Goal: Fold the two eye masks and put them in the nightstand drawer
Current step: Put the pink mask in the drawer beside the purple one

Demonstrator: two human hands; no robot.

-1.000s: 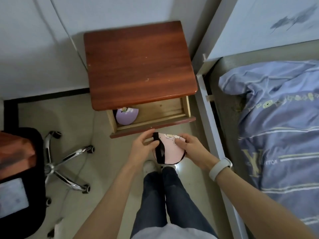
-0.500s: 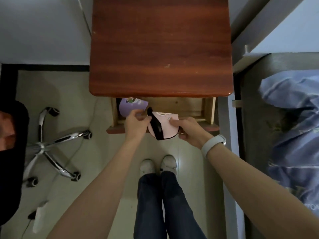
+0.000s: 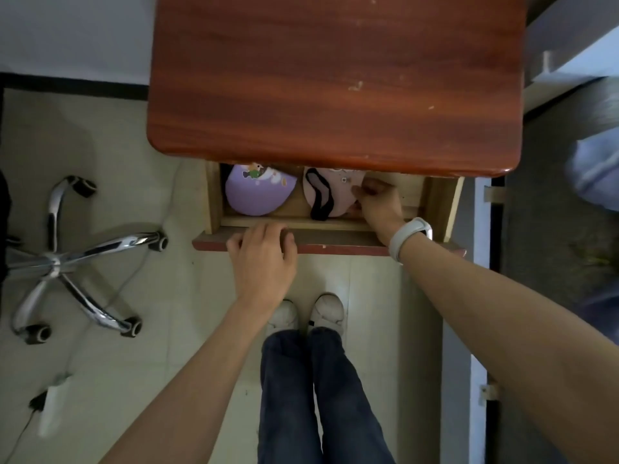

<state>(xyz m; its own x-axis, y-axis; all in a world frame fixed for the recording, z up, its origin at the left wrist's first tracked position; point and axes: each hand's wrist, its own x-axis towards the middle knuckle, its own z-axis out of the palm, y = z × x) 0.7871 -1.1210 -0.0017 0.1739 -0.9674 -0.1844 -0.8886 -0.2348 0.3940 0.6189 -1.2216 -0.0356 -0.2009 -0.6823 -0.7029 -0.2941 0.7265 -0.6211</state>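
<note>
The nightstand drawer (image 3: 338,243) is pulled open under the reddish wooden top (image 3: 335,78). A folded purple eye mask (image 3: 256,195) lies at the drawer's left. To its right lies the folded pink eye mask (image 3: 336,194) with its black strap on top. My right hand (image 3: 378,204), white band at the wrist, reaches into the drawer and its fingers pinch the pink mask's right edge. My left hand (image 3: 264,254) rests on the drawer's front edge, fingers curled over it, apart from both masks.
A chrome five-star chair base (image 3: 67,259) with castors stands on the tiled floor at left. A white bed frame (image 3: 462,329) runs along the right with blue bedding (image 3: 593,175) beyond. My legs and white shoes (image 3: 311,313) are just below the drawer.
Both hands carried the pink mask from in front of the drawer into it. My left hand let go and dropped to the drawer front. The view moved closer to the nightstand.
</note>
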